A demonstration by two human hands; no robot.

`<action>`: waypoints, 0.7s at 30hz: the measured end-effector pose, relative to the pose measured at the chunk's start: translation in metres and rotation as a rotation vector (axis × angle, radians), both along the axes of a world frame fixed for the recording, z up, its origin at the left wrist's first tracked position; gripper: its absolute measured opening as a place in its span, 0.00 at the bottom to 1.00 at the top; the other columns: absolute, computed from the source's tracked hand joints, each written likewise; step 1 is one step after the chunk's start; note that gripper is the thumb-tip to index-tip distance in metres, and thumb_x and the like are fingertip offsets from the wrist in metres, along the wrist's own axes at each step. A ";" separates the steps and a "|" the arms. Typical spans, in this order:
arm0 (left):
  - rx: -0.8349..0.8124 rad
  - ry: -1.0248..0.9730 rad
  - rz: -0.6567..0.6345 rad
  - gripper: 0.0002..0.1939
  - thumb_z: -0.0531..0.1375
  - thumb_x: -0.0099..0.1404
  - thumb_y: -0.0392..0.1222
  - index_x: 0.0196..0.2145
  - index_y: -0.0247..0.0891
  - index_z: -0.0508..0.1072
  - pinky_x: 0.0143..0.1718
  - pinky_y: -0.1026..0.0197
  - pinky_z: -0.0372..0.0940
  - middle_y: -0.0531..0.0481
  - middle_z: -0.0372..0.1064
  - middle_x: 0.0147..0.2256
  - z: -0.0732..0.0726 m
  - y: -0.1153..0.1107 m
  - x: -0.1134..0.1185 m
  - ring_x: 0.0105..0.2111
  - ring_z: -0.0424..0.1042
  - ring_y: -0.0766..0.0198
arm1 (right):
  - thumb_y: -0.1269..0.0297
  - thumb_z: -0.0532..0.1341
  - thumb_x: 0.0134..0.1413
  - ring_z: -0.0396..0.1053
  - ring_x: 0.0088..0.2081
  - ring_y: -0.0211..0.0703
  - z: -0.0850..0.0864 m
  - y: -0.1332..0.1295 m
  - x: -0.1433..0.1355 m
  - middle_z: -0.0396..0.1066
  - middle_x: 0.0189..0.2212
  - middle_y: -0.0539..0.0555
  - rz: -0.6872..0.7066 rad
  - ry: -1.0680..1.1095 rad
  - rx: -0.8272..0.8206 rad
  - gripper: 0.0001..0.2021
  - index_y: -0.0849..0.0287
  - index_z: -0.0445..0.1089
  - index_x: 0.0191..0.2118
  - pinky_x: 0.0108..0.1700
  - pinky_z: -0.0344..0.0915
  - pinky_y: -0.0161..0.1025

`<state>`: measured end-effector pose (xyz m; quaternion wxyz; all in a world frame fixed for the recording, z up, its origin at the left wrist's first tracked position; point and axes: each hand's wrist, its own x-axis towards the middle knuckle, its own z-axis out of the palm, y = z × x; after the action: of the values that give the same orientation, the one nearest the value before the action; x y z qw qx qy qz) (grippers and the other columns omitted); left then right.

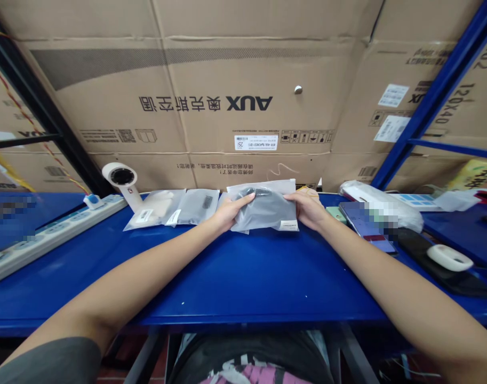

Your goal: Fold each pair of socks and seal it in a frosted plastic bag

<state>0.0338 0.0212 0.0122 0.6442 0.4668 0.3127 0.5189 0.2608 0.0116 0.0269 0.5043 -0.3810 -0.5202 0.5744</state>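
A frosted plastic bag (pixel 267 210) with something dark inside and a white label at its lower right is held up near the back of the blue table (pixel 243 282). My left hand (pixel 228 210) grips its left side, thumb on the front. On the right side, my right hand (pixel 308 208) pinches the bag near its upper edge. Just left of my left hand lies a bag with dark contents (pixel 198 207), and beside it another bag with beige contents (pixel 155 208). The fingers behind the held bag are hidden.
A white handheld fan (pixel 125 184) and a power strip (pixel 55 232) are at the left. On the right are a phone (pixel 367 226), a plastic-wrapped item (pixel 381 205) and a white object (pixel 450 258) on a black mat. Cardboard (pixel 227 69) stands behind the table.
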 end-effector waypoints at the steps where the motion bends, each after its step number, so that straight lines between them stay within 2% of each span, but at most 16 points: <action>1: -0.003 -0.005 -0.004 0.19 0.72 0.53 0.44 0.42 0.35 0.79 0.48 0.54 0.71 0.42 0.78 0.43 -0.001 -0.001 0.001 0.41 0.78 0.56 | 0.61 0.72 0.40 0.77 0.41 0.48 0.001 -0.002 0.001 0.80 0.36 0.54 0.035 -0.051 -0.013 0.15 0.58 0.78 0.37 0.46 0.72 0.42; 4: -0.028 0.004 -0.047 0.19 0.72 0.53 0.44 0.42 0.36 0.79 0.47 0.53 0.71 0.42 0.79 0.41 -0.005 -0.003 0.001 0.39 0.78 0.56 | 0.63 0.75 0.39 0.76 0.43 0.49 0.000 -0.004 0.002 0.80 0.42 0.56 0.139 -0.188 -0.039 0.21 0.57 0.77 0.44 0.53 0.71 0.46; 6: 0.007 0.024 -0.070 0.20 0.72 0.53 0.43 0.43 0.37 0.79 0.48 0.54 0.71 0.43 0.79 0.43 -0.006 -0.003 0.000 0.41 0.78 0.56 | 0.64 0.76 0.37 0.76 0.45 0.50 -0.004 -0.003 0.002 0.79 0.43 0.56 0.142 -0.203 -0.027 0.23 0.57 0.76 0.44 0.56 0.69 0.49; 9: 0.054 0.032 -0.035 0.19 0.71 0.54 0.44 0.44 0.38 0.80 0.50 0.56 0.69 0.44 0.79 0.44 -0.006 0.000 -0.002 0.44 0.77 0.56 | 0.66 0.76 0.34 0.76 0.46 0.51 -0.010 0.000 0.005 0.79 0.43 0.57 0.178 -0.194 -0.017 0.24 0.57 0.76 0.43 0.59 0.66 0.51; 12: 0.024 0.054 0.014 0.15 0.70 0.55 0.46 0.39 0.36 0.81 0.48 0.57 0.69 0.43 0.80 0.40 -0.007 0.002 -0.003 0.42 0.78 0.55 | 0.67 0.77 0.33 0.76 0.47 0.51 -0.013 0.002 0.010 0.79 0.43 0.57 0.246 -0.184 -0.031 0.27 0.58 0.75 0.45 0.60 0.65 0.52; 17: 0.008 0.124 0.052 0.16 0.69 0.56 0.51 0.33 0.34 0.79 0.38 0.59 0.70 0.44 0.79 0.32 -0.012 0.003 -0.001 0.32 0.78 0.59 | 0.65 0.77 0.33 0.76 0.47 0.51 -0.014 0.001 0.005 0.79 0.45 0.58 0.144 -0.188 -0.022 0.27 0.58 0.76 0.44 0.59 0.67 0.52; 21: -0.036 0.079 0.094 0.17 0.68 0.58 0.53 0.35 0.36 0.79 0.38 0.59 0.71 0.45 0.79 0.33 -0.013 0.003 0.000 0.33 0.77 0.59 | 0.62 0.76 0.39 0.76 0.48 0.49 -0.016 0.000 -0.003 0.78 0.48 0.57 0.090 -0.211 0.082 0.22 0.57 0.76 0.44 0.58 0.68 0.51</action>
<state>0.0341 0.0243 -0.0006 0.6146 0.4600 0.3686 0.5242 0.2580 0.0119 0.0104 0.4356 -0.3947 -0.6099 0.5315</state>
